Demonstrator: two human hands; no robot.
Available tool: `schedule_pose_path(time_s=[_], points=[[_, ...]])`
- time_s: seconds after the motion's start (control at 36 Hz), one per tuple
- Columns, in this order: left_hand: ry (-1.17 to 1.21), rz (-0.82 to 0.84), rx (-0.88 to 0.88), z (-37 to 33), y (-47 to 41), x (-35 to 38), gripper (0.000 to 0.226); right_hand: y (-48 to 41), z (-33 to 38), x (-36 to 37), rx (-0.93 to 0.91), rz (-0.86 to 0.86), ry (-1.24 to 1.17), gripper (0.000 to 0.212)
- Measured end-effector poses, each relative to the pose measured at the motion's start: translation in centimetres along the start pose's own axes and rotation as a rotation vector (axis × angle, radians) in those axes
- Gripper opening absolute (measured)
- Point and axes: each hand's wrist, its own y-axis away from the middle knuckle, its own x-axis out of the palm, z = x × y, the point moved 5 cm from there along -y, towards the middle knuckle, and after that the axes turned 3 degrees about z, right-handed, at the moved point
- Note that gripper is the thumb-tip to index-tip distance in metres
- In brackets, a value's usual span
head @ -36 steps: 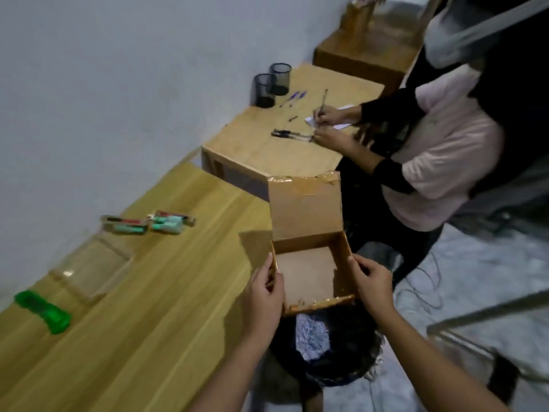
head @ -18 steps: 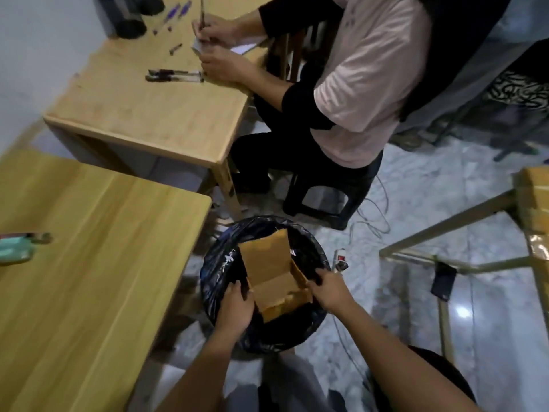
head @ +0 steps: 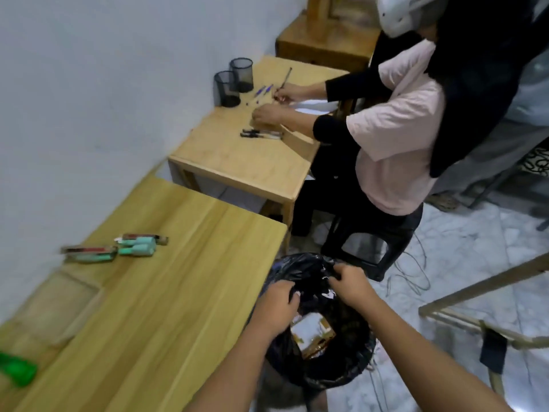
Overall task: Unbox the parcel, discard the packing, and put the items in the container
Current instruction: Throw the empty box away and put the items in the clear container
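- Left hand point(head: 276, 301) and right hand point(head: 350, 282): fingers pinched narrow on the black bin bag point(head: 341, 367) rim, likely spreading it.
- Cardboard box point(head: 312, 334) lies inside the bag: packing discarded.
- Teal items point(head: 138, 245) left of bag on the worktop point(head: 166, 307); clear container point(head: 56, 301) nearer the wall.
- Marble floor beneath.

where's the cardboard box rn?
Head view, lower centre: the cardboard box lies inside the black bin bag, off the table's right edge, just below both hands gripping the bag's rim.
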Motion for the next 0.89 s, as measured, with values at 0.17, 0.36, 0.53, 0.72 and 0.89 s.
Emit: schedule_pose_path(time_s=[0.17,0.36,0.53,0.72,0.89], points=[[-0.016,-0.127,-0.087,5.8,4.4,-9.3,0.044,1.3,10.6,1.2,-0.154,-0.039,0.022,0.029],[0.051,-0.500,-0.374,16.4,11.6,-20.0,0.041,2.5,22.4,6.5,-0.341,0.010,0.028,0.047],[0.129,-0.893,-0.629,24.9,17.9,-25.1,0.038,1.1,30.7,11.6,-0.481,0.092,0.108,0.047],[0.371,-1.074,-0.827,31.7,18.5,-24.4,0.043,-2.7,37.1,16.9,-0.681,0.190,0.219,0.043],[0.471,-1.178,-0.876,33.7,15.4,-23.4,0.054,-6.7,38.8,19.8,-0.711,0.254,0.274,0.050]])
